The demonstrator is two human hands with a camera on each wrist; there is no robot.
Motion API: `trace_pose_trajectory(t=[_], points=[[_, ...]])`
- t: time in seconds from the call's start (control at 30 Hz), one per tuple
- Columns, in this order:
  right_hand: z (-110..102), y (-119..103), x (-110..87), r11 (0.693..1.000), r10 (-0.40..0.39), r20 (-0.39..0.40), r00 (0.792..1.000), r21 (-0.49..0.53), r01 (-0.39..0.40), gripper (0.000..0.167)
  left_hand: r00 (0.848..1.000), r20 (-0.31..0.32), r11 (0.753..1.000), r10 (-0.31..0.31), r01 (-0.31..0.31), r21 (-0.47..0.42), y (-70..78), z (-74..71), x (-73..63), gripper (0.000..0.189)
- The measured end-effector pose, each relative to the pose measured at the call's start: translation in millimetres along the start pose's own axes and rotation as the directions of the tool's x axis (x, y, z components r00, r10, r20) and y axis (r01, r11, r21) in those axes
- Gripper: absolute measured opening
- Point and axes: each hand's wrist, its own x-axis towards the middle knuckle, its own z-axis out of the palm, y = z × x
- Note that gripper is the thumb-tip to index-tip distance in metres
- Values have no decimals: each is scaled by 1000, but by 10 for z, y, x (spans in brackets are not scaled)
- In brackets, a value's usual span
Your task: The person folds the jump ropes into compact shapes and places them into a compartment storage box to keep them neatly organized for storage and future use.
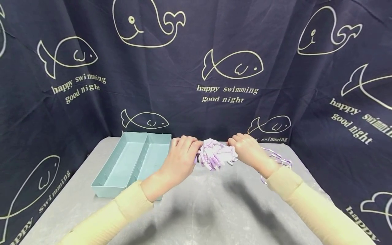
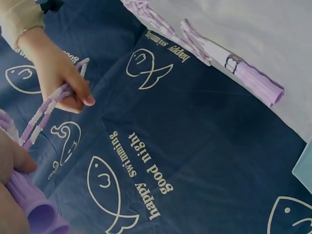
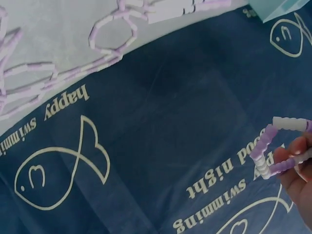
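Observation:
My left hand (image 1: 180, 154) grips a purple-and-white beaded jump rope (image 1: 212, 154) above the table. In the left wrist view, its hollow purple handles (image 2: 41, 214) stick out below the fingers of that hand. Most of the rope hangs in a bunched bundle between my hands. A loop of the same rope stretches across to my right hand (image 1: 246, 148), which pinches it; the right wrist view shows the bent beaded loop (image 3: 263, 146) between thumb and fingers. Part of the bundle is hidden behind the left fingers.
A second beaded jump rope (image 1: 277, 157) lies on the right side of the grey table (image 1: 208, 211), with a purple handle (image 2: 256, 83) and paper label. At left stands a light blue plastic bin (image 1: 108, 191) with two long sections. Dark fish-print cloth (image 1: 180, 85) hangs around the table.

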Motion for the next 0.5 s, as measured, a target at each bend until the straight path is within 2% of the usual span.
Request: trace_pose_trajectory(t=[0.23,0.5], points=[[-17,-123,-44,999,-23,55,998,-31,25,19,991,11,991,-133,133,3,-39,26,17,41],[-59,-266,-33,999,-41,63,997,-26,42,24,958,71,959,-276,270,83,-96,99,7,44]])
